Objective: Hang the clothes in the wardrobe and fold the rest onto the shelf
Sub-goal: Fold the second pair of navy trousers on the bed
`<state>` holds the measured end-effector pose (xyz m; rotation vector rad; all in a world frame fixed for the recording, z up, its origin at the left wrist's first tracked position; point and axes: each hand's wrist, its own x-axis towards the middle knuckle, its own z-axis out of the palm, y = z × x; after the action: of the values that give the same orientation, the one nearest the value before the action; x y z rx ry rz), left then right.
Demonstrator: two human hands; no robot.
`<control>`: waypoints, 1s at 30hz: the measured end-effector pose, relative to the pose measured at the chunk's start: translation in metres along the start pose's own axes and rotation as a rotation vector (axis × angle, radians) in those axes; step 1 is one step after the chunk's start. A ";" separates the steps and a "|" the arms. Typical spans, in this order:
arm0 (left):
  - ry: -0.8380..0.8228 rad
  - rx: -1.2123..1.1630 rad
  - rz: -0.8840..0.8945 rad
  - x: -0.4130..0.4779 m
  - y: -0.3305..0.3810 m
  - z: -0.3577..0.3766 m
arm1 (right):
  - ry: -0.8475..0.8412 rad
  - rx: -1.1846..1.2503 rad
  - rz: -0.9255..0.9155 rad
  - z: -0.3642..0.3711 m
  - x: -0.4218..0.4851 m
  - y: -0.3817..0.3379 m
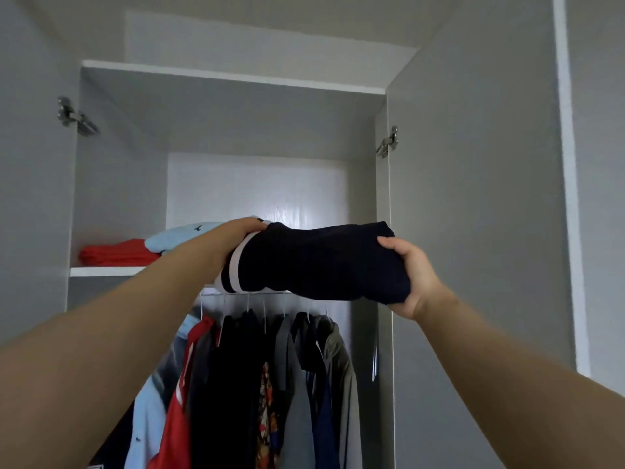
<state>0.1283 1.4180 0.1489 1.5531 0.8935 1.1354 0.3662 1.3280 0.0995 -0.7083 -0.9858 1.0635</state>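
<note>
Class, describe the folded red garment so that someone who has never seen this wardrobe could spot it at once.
Start at the open grey wardrobe and find the shelf above the hanging clothes. At its left end lies the folded red garment. Its neighbour, the light blue garment, sits further right.

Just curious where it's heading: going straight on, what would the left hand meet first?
Likely the white back panel; the left hand, gripping the dark folded garment, seems to clear the light blue pile, but depth is unclear.
</note>
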 end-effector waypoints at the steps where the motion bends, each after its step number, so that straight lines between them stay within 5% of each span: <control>1: 0.001 0.001 0.005 0.019 -0.002 -0.003 | -0.004 0.003 -0.012 -0.002 0.019 0.004; 20: -0.099 0.020 0.118 0.308 -0.001 -0.035 | 0.033 -0.026 -0.172 -0.012 0.309 0.019; 30: 0.112 0.109 0.117 0.392 -0.014 -0.039 | 0.026 -0.057 -0.094 -0.026 0.404 0.030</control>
<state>0.2055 1.7957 0.2325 1.6617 0.9635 1.2862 0.4430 1.7169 0.1879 -0.7139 -1.0204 0.9449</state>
